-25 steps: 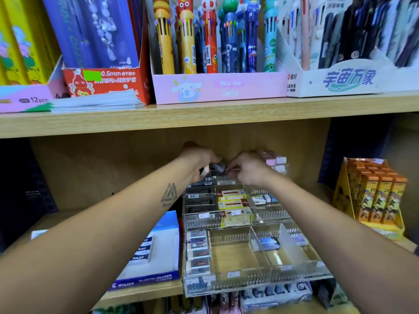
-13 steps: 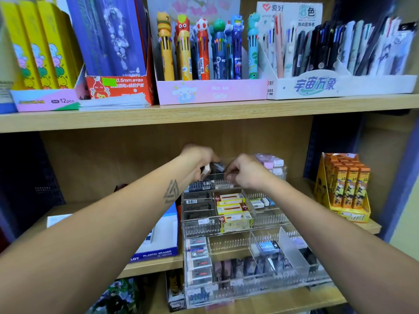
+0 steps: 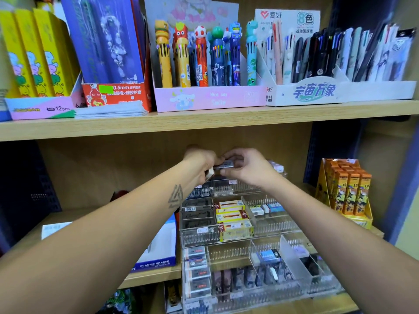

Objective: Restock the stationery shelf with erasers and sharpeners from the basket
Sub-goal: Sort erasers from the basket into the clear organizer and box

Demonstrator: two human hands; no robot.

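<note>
A clear tiered acrylic organizer (image 3: 272,298) stands on the lower wooden shelf, its compartments holding boxed erasers. Both my hands are stretched out over its top tier. My left hand (image 3: 200,164) grips white erasers, one corner (image 3: 210,171) showing below its fingers. My right hand (image 3: 247,167) pinches a small grey-sleeved eraser (image 3: 226,164) that sits between the two hands, just above the top compartment (image 3: 223,189). Yellow and red eraser boxes (image 3: 233,217) fill the middle tier. White sleeved erasers (image 3: 196,273) line the bottom left compartment. The basket is out of view.
The upper shelf board (image 3: 204,123) hangs close above my hands and carries novelty pens (image 3: 204,57) and pen boxes. A blue Pilot eraser box (image 3: 158,252) lies left of the organizer. An orange display box (image 3: 347,193) stands to the right.
The camera has tipped upward and pulled back, showing more of the upper shelf. My hands have stayed over the top tier, and the grey eraser now shows more clearly between them.
</note>
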